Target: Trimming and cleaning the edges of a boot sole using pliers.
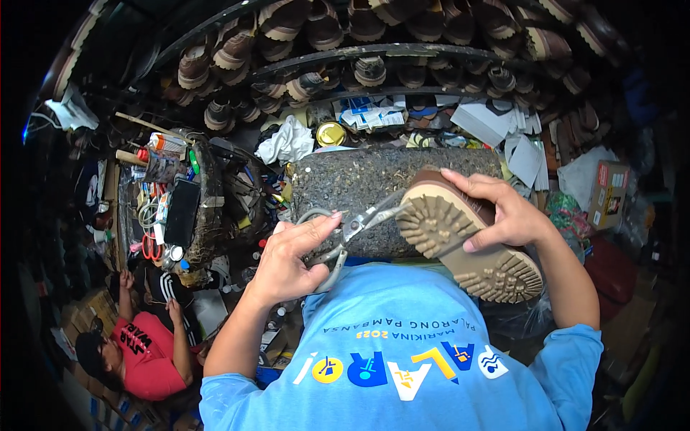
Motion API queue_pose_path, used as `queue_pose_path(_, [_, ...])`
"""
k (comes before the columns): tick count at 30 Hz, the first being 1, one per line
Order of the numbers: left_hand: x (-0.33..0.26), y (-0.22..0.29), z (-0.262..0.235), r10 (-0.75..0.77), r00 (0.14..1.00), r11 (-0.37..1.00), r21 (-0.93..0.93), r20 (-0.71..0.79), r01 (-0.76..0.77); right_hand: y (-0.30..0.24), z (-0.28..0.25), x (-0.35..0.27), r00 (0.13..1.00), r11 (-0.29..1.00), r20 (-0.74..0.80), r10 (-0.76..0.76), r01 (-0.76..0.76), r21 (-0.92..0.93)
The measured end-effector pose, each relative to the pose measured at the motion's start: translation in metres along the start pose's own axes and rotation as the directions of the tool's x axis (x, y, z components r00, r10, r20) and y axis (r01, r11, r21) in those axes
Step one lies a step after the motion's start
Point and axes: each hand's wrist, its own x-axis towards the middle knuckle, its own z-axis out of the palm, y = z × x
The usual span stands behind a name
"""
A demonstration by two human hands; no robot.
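Observation:
My right hand (508, 212) grips a brown shoe (451, 248), tilted so its lugged tan sole faces me. Thumb on the sole's edge and fingers over the upper, it keeps the shoe above the right part of a dark, crusted work block (338, 172). In my left hand (293, 257) is a pair of large grey-handled scissors (352, 227), with the two handle loops spread apart. The scissor blades point right and reach the edge of the sole near its heel end. Whether the tips touch the sole I cannot tell.
Shelves of brown shoes (323, 29) span the back. Behind the block lie a yellow-lidded can (330, 133), crumpled white paper (287, 140) and white sheets (483, 122). A cluttered tool tray (162, 194) with a black phone (182, 213) stands left. A person in red (151, 355) sits lower left.

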Motion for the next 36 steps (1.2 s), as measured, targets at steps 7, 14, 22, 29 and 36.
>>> queue_pose_path(7, [0.015, 0.011, -0.015, 0.075, 0.993, 0.994, -0.085, 0.088, -0.068, 0.004, 0.001, 0.005, 0.982, 0.983, 0.048, -0.181, 0.179, 0.029])
queue_pose_path(14, [0.016, 0.022, -0.020, 0.027, 0.993, 0.999, -0.021, 0.119, -0.025, 0.013, 0.006, 0.005, 0.964, 0.961, 0.012, -0.265, 0.263, 0.081])
queue_pose_path(22, [0.003, -0.004, -0.037, 0.132, 0.990, 0.986, 0.101, 0.048, -0.136, 0.009, 0.005, 0.000, 0.975, 0.976, 0.032, -0.219, 0.219, -0.002])
queue_pose_path(29, [0.007, 0.006, -0.025, 0.164, 0.986, 0.976, 0.141, 0.038, -0.168, 0.009, 0.007, -0.001, 0.977, 0.977, -0.008, -0.215, 0.215, 0.000])
queue_pose_path(36, [0.013, 0.005, -0.023, 0.161, 0.983, 0.978, 0.123, 0.084, -0.170, 0.006, 0.004, -0.003, 0.974, 0.974, 0.007, -0.226, 0.226, -0.010])
